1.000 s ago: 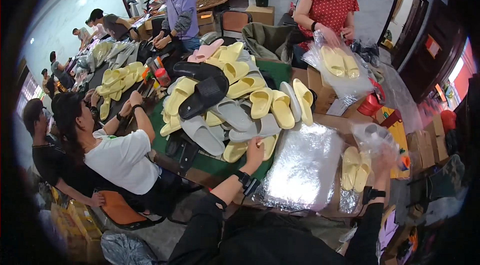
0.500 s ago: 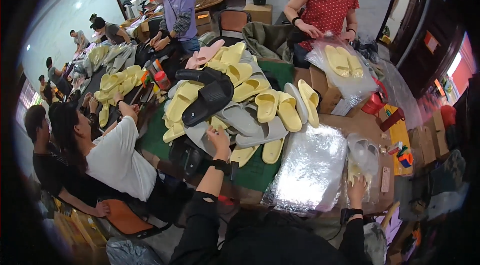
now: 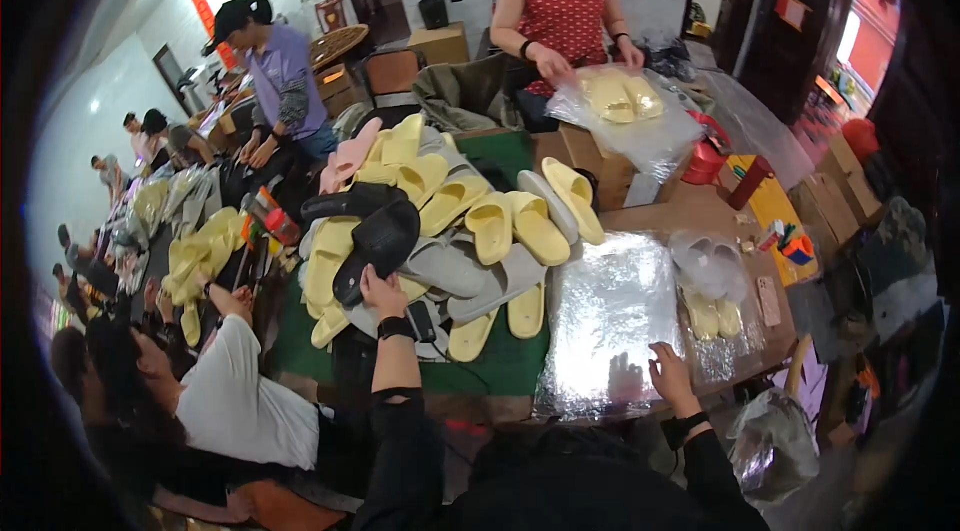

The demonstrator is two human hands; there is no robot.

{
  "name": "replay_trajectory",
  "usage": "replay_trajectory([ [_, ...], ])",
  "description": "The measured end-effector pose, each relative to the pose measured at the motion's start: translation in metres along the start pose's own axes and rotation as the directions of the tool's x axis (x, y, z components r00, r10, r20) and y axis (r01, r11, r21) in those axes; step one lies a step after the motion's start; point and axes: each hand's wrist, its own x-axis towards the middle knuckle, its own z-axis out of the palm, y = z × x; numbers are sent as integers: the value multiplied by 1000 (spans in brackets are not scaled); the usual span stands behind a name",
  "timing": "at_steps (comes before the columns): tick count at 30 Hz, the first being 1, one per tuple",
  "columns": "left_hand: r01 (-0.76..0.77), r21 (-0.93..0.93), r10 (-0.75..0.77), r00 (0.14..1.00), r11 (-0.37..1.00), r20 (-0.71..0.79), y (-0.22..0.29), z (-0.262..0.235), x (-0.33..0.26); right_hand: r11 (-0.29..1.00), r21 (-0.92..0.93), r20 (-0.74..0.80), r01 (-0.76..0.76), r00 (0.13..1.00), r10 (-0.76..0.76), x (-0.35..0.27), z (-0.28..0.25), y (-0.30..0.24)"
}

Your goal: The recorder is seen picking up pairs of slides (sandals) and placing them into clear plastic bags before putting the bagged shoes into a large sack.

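A mixed heap of slippers, mostly yellow and grey (image 3: 455,266), covers the green mat in front of me. My left hand (image 3: 384,293) pinches the near end of a black slipper (image 3: 385,241) at the heap's left side. To the right lies a stack of shiny clear plastic bags (image 3: 605,306). Over its right edge is my right hand (image 3: 674,376), fingers apart and holding nothing. A bagged yellow pair (image 3: 714,316) rests just beyond that hand, with a bagged grey pair (image 3: 712,261) behind it.
Across the table a person in a red top handles bagged yellow slippers (image 3: 620,96) over a cardboard box (image 3: 600,161). A phone (image 3: 768,301), red tape dispenser (image 3: 707,156) and yellow board (image 3: 775,221) sit at right. Co-workers line the left, nearest in a white shirt (image 3: 250,391).
My left hand has gone from beside a grey slipper to the black one, which has shifted toward me. My right hand has left the bagged yellow pair for the plastic stack. The view has swung right.
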Motion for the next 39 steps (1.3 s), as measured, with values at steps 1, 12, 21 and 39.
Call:
replay_trajectory([
  [1,17,13,-18,999,1000,26,3,13,-16,998,48,44,-39,998,37,-1,-5,-6],
  [12,74,-61,-28,838,995,544,-12,69,-165,878,457,8,141,987,-163,59,-26,-80],
  [21,341,445,-559,567,828,605,-89,48,-292,543,830,-153,129,988,0,81,-56,-151],
  [39,-623,634,-649,253,458,718,-163,-15,-238,-102,994,73,-47,959,273,43,-93,-19],
])
